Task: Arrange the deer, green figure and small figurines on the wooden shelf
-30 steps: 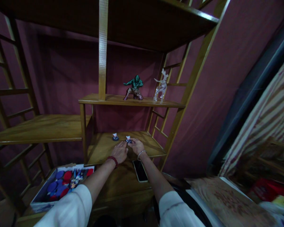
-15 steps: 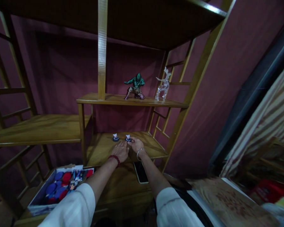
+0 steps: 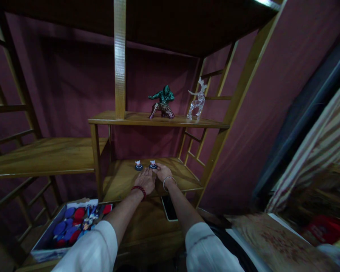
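Observation:
Two small white-topped figurines on dark round bases stand upright, side by side, on the lower wooden shelf [image 3: 119, 185]. My right hand [image 3: 163, 173], with a silver bangle at the wrist, has its thumb and fingers closed at the right edge of the right figurine [image 3: 153, 165]. My left hand [image 3: 145, 181], with a red bead bracelet, lies palm down with fingers stretched out. Its fingertips come just in front of the two bases; whether they touch is unclear. The left figurine [image 3: 138, 165] stands apart from the right one.
A green-and-bronze crouching figure [image 3: 163, 102] and a clear deer figurine [image 3: 197, 100] stand on the shelf above. A box [image 3: 42, 255] of blue and red pieces sits at lower left. Under my right forearm lies a phone [image 3: 169, 207]. A wooden post [image 3: 119, 60] rises from the upper shelf.
The view has shifted slightly. The right figurine sits a touch nearer the left one, with my right hand still at its base. My left hand stays flat in almost the same place.

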{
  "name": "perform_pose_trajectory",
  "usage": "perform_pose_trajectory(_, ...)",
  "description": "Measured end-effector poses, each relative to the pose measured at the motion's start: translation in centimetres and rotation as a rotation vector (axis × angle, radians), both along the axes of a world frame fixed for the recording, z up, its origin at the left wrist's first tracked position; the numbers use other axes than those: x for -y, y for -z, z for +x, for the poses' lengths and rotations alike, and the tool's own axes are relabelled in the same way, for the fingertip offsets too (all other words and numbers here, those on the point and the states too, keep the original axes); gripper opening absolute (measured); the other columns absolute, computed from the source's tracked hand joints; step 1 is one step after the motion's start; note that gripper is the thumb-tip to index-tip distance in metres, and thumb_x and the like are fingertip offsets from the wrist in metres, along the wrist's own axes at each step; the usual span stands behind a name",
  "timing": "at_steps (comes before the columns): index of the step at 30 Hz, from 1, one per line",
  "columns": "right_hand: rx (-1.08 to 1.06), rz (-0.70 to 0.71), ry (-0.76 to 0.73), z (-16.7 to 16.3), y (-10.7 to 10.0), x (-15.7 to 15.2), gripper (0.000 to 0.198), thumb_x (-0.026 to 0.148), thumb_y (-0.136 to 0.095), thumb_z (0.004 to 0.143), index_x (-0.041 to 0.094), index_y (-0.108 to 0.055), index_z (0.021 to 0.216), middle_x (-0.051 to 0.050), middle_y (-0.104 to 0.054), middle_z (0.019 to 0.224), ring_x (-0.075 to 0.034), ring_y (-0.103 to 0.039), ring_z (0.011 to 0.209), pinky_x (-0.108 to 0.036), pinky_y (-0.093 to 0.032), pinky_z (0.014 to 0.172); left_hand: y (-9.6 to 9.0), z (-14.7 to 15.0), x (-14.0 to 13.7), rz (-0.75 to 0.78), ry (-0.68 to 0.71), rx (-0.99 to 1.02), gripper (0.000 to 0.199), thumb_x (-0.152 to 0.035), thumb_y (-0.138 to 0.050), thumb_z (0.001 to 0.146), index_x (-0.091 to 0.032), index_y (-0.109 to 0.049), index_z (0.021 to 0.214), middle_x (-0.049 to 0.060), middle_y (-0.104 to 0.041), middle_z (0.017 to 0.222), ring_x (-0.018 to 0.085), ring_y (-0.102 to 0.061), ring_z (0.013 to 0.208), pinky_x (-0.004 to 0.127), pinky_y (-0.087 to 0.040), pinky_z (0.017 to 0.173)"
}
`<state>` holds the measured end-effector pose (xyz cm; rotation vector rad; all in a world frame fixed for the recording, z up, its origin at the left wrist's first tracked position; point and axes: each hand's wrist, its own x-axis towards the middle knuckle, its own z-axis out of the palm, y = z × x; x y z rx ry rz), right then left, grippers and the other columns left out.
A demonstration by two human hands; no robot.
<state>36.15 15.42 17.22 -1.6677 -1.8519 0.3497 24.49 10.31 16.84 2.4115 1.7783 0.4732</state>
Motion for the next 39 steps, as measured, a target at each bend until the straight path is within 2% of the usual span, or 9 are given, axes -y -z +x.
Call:
perform_pose_trajectory(14,0.079,-0.003,0.011,-0.1,0.1,-0.6,0.03,0.031,-0.056,0.072,0.028,-0.059,0.102,-0.001,-0.062,0.098,-0.014,-0.057,0.087,-0.02,-0.041,0.073,0.0,0.1,0.0,0.047,-0.012,0.001,0.05,-0.029,-0.02,0.084,-0.005,-0.033,0.126,0.014,-0.034,0.134,0.022,-0.024,0.126,0.037,-0.021,0.102)
perform_pose_trajectory(23,0.149,0.043,-0.005,-0.2,0.1,-0.7,0.03,0.029,-0.055,0.073,0.026,-0.058,0.103,-0.002,-0.06,0.094,-0.013,-0.056,0.084,-0.019,-0.04,0.074,-0.2,0.2,0.2,0.024,-0.01,-0.015,0.051,-0.03,-0.019,0.084,-0.004,-0.03,0.127,0.015,-0.029,0.136,0.022,-0.021,0.127,0.039,-0.018,0.102)
perform_pose_trajectory(39,0.201,0.05,0.013,-0.4,0.9,-1.4,0.029,0.03,-0.053,0.073,0.026,-0.059,0.101,-0.003,-0.059,0.101,-0.016,-0.054,0.093,-0.022,-0.039,0.081,0.3,0.2,-0.1,0.02,-0.015,-0.004,0.053,-0.032,-0.018,0.084,-0.004,-0.029,0.128,0.014,-0.029,0.137,0.023,-0.019,0.128,0.039,-0.017,0.103)
